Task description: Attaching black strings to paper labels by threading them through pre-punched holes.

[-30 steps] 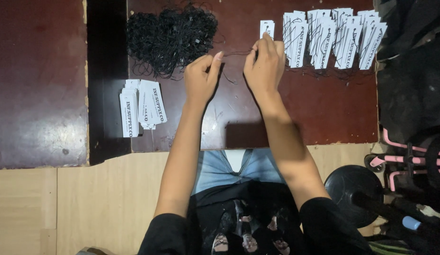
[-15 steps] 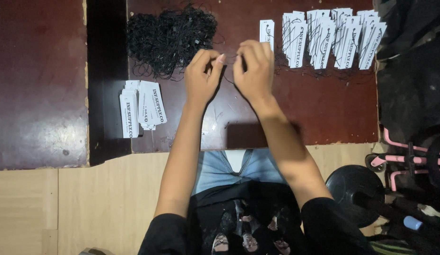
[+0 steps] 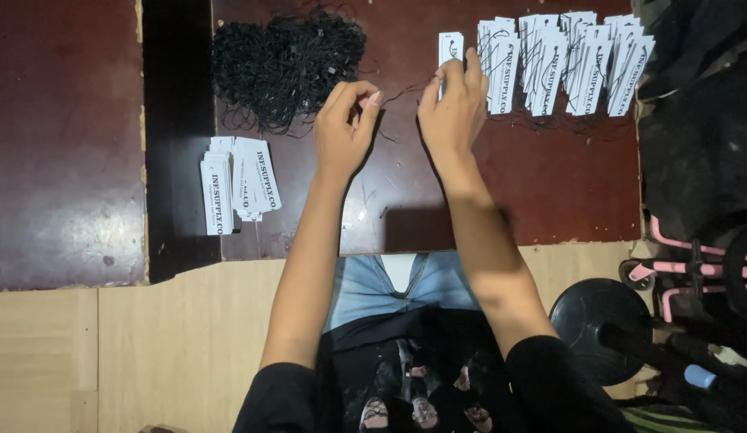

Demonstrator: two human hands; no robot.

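A: What's in hand?

B: Stringing step, by the look of it. Left hand [image 3: 345, 124] pinches one end of a thin black string [image 3: 401, 92], fingers curled shut. Right hand [image 3: 454, 104] is closed on a white tag [image 3: 449, 46] at the near end of the tag row, and the string's other end runs to it.

A: Where's the tag relative to the string pile?

B: Right of the pile [image 3: 287, 64], on the same dark red table [image 3: 550, 192]. The pile sits just left of the left hand. The string spans the gap between both hands, off the table I think, hard to be sure.

A: Finished ones?

B: Tag row [image 3: 562, 60], right of the pile, past the right hand. Those carry black loops. The tag stack [image 3: 237, 184], down-left of the pile, looks bare.

A: Is the string through the hole yet?

B: Can't tell, fingers cover it.

A: Next move needs?

B: My guess: keep the string taut, seat the tag in line with the row, then free a single string from the pile without dragging a tangle.
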